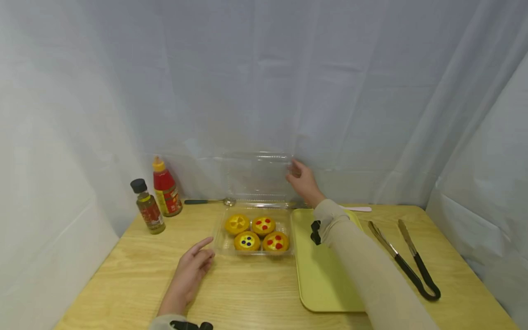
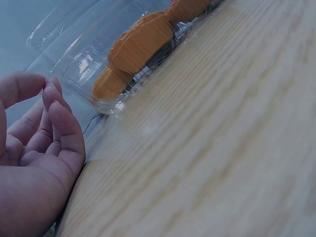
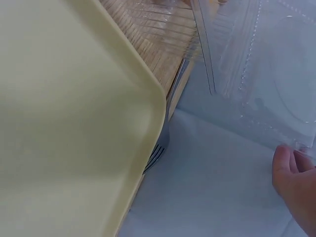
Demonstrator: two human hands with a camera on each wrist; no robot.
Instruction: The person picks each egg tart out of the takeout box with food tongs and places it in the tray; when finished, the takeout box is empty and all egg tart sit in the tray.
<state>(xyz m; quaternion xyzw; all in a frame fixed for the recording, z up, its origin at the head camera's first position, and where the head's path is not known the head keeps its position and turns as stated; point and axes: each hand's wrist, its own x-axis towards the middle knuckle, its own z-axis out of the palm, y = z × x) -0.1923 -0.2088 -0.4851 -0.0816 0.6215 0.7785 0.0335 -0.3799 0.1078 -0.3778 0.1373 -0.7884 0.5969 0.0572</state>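
A clear plastic clamshell container [image 1: 220, 245] stands on the table with its transparent lid [image 1: 257, 176] raised at the back. Several round tarts [image 1: 248, 240] sit in its base, with yellow, red or dark-blue dotted tops. My right hand [image 1: 304, 183] reaches over the tray and pinches the lid's right upper corner; in the right wrist view its fingertips [image 3: 284, 153] meet the lid's edge. Beside the container's left front corner is my left hand [image 1: 193, 270], fingers loosely bent, holding nothing visible. Whether it touches the plastic wall I cannot tell.
A yellow tray [image 1: 315, 284] lies right of the container, under my right forearm. Farther right are black-handled tongs [image 1: 412, 261]. Back left stand a red sauce bottle [image 1: 167, 190] and a black-capped bottle [image 1: 149, 211]. A spoon [image 1: 206, 201] and a fork [image 3: 163, 138] lie along the back edge.
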